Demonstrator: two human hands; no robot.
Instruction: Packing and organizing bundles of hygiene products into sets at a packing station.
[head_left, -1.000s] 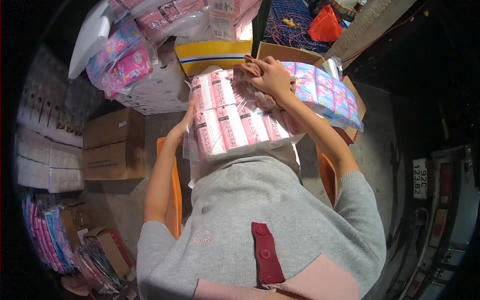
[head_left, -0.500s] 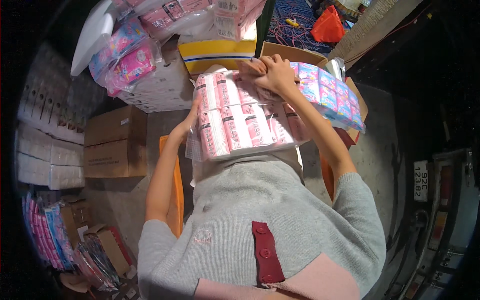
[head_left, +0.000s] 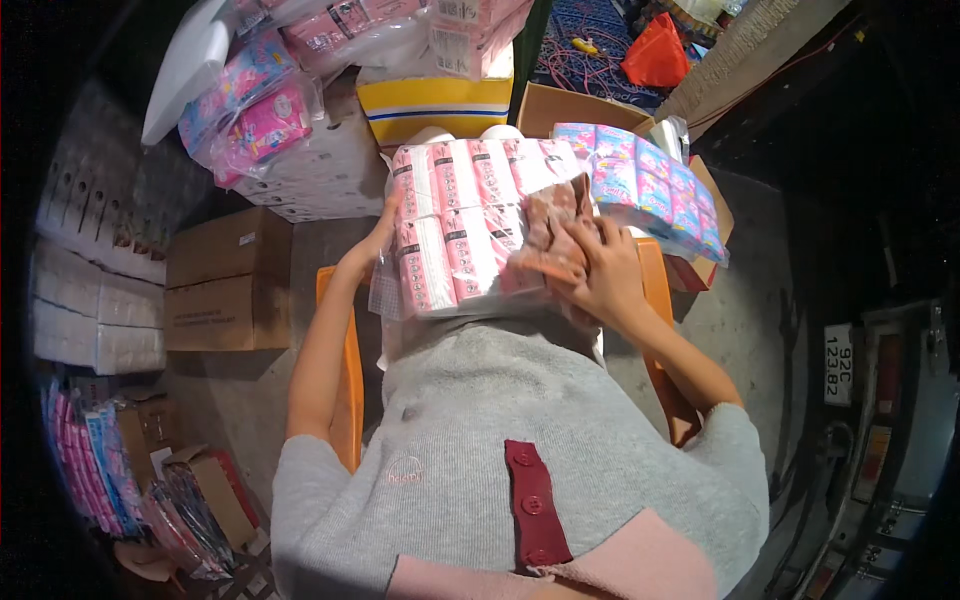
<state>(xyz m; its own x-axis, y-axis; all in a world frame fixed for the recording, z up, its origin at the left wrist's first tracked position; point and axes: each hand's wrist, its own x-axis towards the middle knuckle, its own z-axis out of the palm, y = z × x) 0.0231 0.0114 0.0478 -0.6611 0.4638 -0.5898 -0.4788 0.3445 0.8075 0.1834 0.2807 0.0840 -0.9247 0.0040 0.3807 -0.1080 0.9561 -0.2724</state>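
A clear-wrapped bundle of pink-and-white packs lies in front of me, close to my lap. My left hand holds its left side, the fingers partly hidden by the edge. Bunched in my right hand is a brown patterned cloth, pressed on the right part of the bundle's top; motion blurs the cloth a little. Just beyond that hand lies a clear-wrapped bundle of blue-and-pink packs.
Behind the bundle stands a yellow-and-white box. Plastic-wrapped packs are piled at the far left, above a brown carton. Orange chair arms flank me. A red bag lies at the far right.
My right hand has moved with the cloth from the bundle's far edge toward me and to the right. My left hand stays at the left side.
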